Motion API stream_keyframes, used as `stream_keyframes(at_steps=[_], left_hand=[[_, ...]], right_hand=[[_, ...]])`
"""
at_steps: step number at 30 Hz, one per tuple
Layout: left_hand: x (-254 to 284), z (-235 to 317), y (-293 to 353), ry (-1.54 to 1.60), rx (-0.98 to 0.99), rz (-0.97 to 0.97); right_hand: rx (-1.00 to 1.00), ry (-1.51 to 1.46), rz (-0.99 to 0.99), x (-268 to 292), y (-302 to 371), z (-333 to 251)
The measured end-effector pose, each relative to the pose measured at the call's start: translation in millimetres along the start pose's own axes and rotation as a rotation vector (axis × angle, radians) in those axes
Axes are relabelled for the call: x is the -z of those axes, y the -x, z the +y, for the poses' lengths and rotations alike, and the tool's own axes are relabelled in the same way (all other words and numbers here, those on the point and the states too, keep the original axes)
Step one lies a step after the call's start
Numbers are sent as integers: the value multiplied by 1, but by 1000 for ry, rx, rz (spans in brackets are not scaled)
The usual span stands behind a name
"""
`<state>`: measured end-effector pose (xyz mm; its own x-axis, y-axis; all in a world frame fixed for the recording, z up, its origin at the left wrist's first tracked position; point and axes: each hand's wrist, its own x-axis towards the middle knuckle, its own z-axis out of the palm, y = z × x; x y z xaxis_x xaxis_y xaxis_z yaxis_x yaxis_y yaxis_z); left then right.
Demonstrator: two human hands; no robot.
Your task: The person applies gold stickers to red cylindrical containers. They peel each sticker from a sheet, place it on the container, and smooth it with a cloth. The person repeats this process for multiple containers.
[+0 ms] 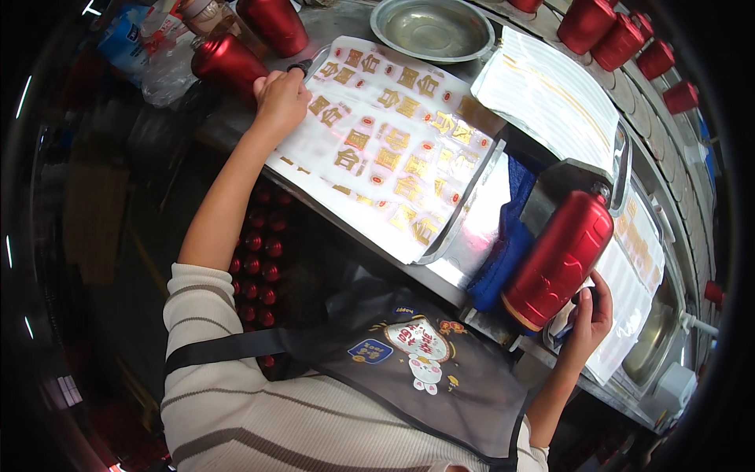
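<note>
My left hand (281,102) is curled closed at the upper left corner of a white sheet of gold decals (385,149). A small dark piece (301,68) pokes out by its fingers; what they hold is mostly hidden. The sheet lies on a metal tray. To the right, a shiny red bottle (560,259) leans on a stand with a blue cloth (503,244) beside it. My right hand (588,318) is by the bottle's lower right side, fingers bent round a crumpled whitish cloth (561,321), partly hidden behind the bottle.
Two red bottles (271,27) stand beside my left hand. Behind the sheet sits a round metal basin (432,31). A stack of white sheets (546,94) lies at the back right. More red bottles (621,39) line a slatted conveyor (653,118). Several stand below the table (255,267).
</note>
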<state>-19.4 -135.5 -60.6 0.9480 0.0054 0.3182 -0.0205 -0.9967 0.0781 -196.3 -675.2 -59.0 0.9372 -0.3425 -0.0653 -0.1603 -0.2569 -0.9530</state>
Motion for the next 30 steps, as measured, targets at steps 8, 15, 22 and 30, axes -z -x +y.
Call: stream_keyframes(at_steps=[8,15,22,30], left_hand=[[39,56,18,501,-49,181],[105,183,56,688,-438,-31],[103,274,46,1259,-674,-338],[51,319,15,1249,-547,-121]], right_hand=[[19,4,18,1,10,-5],[186,45,-196,-22,16,-33],[164,-98,-202,-31,12,-19],[143,-141,-119,-43,6,-41]])
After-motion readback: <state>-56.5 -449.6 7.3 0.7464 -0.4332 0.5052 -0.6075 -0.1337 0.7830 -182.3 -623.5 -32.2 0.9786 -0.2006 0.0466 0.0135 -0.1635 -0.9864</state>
